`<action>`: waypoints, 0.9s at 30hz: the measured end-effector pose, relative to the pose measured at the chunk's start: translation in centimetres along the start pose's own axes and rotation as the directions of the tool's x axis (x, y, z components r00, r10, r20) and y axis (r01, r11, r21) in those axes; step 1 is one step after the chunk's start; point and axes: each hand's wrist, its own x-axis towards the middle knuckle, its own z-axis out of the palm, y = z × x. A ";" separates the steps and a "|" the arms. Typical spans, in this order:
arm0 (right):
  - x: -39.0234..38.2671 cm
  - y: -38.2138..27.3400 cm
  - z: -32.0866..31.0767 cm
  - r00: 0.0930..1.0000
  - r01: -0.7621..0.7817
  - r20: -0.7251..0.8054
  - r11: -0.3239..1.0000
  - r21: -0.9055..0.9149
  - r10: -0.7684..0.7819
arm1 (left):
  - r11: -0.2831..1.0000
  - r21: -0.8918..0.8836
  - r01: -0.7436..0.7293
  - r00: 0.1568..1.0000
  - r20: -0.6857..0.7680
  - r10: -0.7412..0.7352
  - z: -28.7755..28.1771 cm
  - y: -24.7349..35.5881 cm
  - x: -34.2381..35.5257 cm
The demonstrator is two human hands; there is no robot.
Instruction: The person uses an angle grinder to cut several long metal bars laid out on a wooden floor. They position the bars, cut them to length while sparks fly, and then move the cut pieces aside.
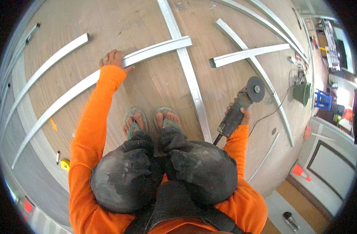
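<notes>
Wood-look floor (147, 89). Left hand (114, 60) curled over long metal channel (155, 50), running lower left to upper center; right hand (244, 115) wrapped around angle grinder (231, 119), right of center.

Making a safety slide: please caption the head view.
Left hand on a long metal profile, right hand holding an angle grinder, over a wood-look floor.

Slvr chnl (85, 85) L, grinder (240, 103) R
</notes>
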 end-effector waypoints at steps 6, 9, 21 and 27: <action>2.6 4.6 -1.5 0.976 0.044 0.188 0.949 0.312 -0.107 | 0.884 -0.405 -0.233 0.941 0.134 0.310 0.1 7.8 -5.6; 4.3 5.7 -0.8 0.956 0.040 0.247 0.906 0.421 -0.157 | 0.632 -0.773 0.058 0.725 0.468 0.505 -0.8 16.8 -8.1; 4.3 1.4 1.9 0.993 0.063 0.100 0.997 -0.037 -0.059 | 0.349 -0.877 0.331 0.485 0.475 0.734 -0.9 30.6 -10.2; 2.7 2.2 0.6 0.934 0.155 -0.269 0.946 -0.285 -0.234 | 0.536 -0.806 -0.249 0.366 0.434 0.823 -0.8 31.3 -8.5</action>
